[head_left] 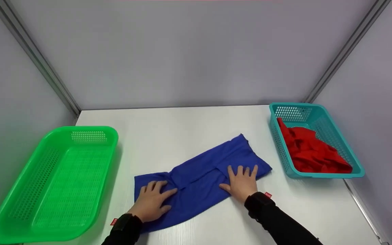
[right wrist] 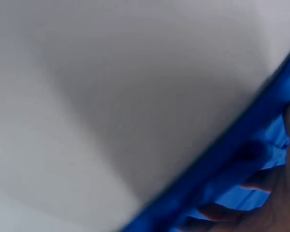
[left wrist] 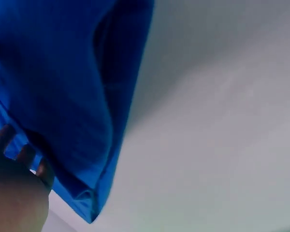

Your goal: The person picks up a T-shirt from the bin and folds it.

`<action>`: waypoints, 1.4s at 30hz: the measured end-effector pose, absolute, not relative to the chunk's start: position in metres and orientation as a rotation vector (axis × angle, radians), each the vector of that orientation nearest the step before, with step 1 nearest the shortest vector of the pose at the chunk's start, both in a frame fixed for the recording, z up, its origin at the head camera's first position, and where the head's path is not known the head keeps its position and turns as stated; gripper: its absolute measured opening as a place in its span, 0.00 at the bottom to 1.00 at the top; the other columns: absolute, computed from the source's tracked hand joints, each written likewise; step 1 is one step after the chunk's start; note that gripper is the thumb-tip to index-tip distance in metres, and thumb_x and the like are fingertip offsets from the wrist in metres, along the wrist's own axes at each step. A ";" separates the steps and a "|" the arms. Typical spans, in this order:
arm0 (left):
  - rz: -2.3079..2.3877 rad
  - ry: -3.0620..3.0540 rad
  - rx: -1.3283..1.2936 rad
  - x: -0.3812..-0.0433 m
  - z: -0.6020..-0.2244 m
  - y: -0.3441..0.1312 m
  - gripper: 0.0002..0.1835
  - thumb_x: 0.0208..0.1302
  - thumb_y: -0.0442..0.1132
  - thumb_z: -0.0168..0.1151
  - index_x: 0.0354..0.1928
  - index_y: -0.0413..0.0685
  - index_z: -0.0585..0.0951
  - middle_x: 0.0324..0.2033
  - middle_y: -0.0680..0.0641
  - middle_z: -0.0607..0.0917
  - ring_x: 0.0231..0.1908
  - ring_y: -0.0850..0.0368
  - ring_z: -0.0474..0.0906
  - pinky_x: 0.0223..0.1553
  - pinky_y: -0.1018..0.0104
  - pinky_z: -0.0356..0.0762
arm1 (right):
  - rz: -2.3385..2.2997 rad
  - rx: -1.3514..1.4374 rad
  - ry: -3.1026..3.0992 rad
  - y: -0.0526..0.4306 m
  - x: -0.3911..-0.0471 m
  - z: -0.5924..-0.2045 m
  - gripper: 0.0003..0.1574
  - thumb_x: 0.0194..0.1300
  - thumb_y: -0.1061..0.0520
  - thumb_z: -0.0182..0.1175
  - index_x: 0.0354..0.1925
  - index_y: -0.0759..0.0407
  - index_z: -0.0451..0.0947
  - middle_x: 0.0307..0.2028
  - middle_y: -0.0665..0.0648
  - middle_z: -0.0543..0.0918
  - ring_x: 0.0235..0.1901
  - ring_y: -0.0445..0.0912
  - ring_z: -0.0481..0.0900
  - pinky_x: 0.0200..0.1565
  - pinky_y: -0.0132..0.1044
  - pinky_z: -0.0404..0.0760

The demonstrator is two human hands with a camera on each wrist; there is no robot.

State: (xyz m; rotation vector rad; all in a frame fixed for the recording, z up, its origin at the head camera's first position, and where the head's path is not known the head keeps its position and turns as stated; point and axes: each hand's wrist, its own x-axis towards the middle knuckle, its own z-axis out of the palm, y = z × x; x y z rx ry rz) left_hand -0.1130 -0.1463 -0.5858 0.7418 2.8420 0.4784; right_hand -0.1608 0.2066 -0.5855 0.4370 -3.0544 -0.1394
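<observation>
A blue cloth garment [head_left: 196,180], folded into a long strip, lies slantwise on the white table. My left hand [head_left: 151,200] rests on its left end with the fingers spread. Over the right part of the strip, my right hand [head_left: 242,183] presses flat, fingers fanned out. In the left wrist view, layered edges of the blue cloth [left wrist: 63,96] show beside the fingers of the left hand [left wrist: 19,179]. The right wrist view has the right hand [right wrist: 270,203] against the long edge of the cloth [right wrist: 222,150].
A green basket [head_left: 109,170] stands at the left of the table [head_left: 141,136]. At the right is a teal basket [head_left: 281,149] with a crumpled red cloth [head_left: 310,149] inside. Grey panels [head_left: 196,54] enclose the back and both sides.
</observation>
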 end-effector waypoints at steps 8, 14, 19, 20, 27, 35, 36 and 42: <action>0.340 2.815 0.967 -0.113 -0.597 -0.117 0.30 0.71 0.56 0.65 0.74 0.73 0.73 0.71 0.42 0.69 0.68 0.36 0.65 0.62 0.34 0.66 | 0.227 0.747 -3.323 0.184 -0.190 -0.583 0.42 0.76 0.40 0.59 0.80 0.47 0.60 0.81 0.62 0.54 0.78 0.72 0.47 0.70 0.78 0.46; 0.346 2.729 1.051 -0.112 -0.589 -0.093 0.40 0.68 0.58 0.66 0.79 0.76 0.61 0.71 0.44 0.71 0.69 0.41 0.68 0.66 0.37 0.67 | 0.425 1.206 -3.354 0.176 -0.203 -0.574 0.40 0.74 0.67 0.55 0.79 0.48 0.61 0.82 0.52 0.54 0.79 0.70 0.41 0.71 0.75 0.51; 0.361 2.605 1.272 -0.112 -0.583 -0.078 0.35 0.69 0.55 0.65 0.77 0.76 0.66 0.74 0.47 0.70 0.72 0.46 0.67 0.69 0.44 0.68 | 0.060 1.284 -3.196 0.169 -0.210 -0.571 0.37 0.76 0.69 0.53 0.75 0.43 0.68 0.79 0.50 0.62 0.78 0.67 0.54 0.72 0.70 0.56; 0.339 2.590 1.313 -0.112 -0.583 -0.075 0.34 0.70 0.55 0.64 0.76 0.76 0.68 0.76 0.48 0.68 0.74 0.46 0.66 0.70 0.45 0.67 | -0.010 1.231 -3.172 0.167 -0.211 -0.570 0.35 0.77 0.66 0.53 0.75 0.42 0.68 0.79 0.52 0.63 0.77 0.67 0.57 0.72 0.70 0.57; 0.196 2.652 1.208 -0.122 -0.587 -0.067 0.32 0.75 0.61 0.57 0.78 0.76 0.65 0.81 0.52 0.59 0.79 0.46 0.56 0.76 0.44 0.57 | 0.221 0.739 -3.145 0.156 -0.212 -0.557 0.30 0.78 0.61 0.54 0.75 0.54 0.69 0.75 0.63 0.68 0.72 0.68 0.67 0.68 0.74 0.58; 0.246 2.850 0.793 -0.145 -0.589 -0.076 0.34 0.72 0.63 0.59 0.78 0.71 0.68 0.80 0.50 0.62 0.79 0.40 0.55 0.74 0.34 0.55 | 0.491 0.846 -2.920 0.156 -0.196 -0.554 0.23 0.74 0.64 0.58 0.65 0.64 0.77 0.66 0.66 0.79 0.67 0.63 0.76 0.67 0.65 0.67; 0.247 2.879 0.739 -0.147 -0.590 -0.076 0.34 0.72 0.63 0.59 0.78 0.71 0.68 0.80 0.50 0.62 0.78 0.39 0.55 0.74 0.33 0.54 | 0.475 0.879 -2.908 0.155 -0.193 -0.555 0.22 0.74 0.64 0.59 0.64 0.64 0.78 0.65 0.66 0.80 0.66 0.62 0.76 0.67 0.65 0.68; 0.213 3.056 0.422 -0.145 -0.592 -0.065 0.34 0.72 0.64 0.58 0.77 0.68 0.70 0.78 0.47 0.66 0.75 0.31 0.59 0.69 0.28 0.59 | 0.334 1.034 -2.833 0.151 -0.175 -0.564 0.19 0.72 0.63 0.62 0.60 0.62 0.81 0.60 0.62 0.84 0.64 0.59 0.79 0.66 0.59 0.72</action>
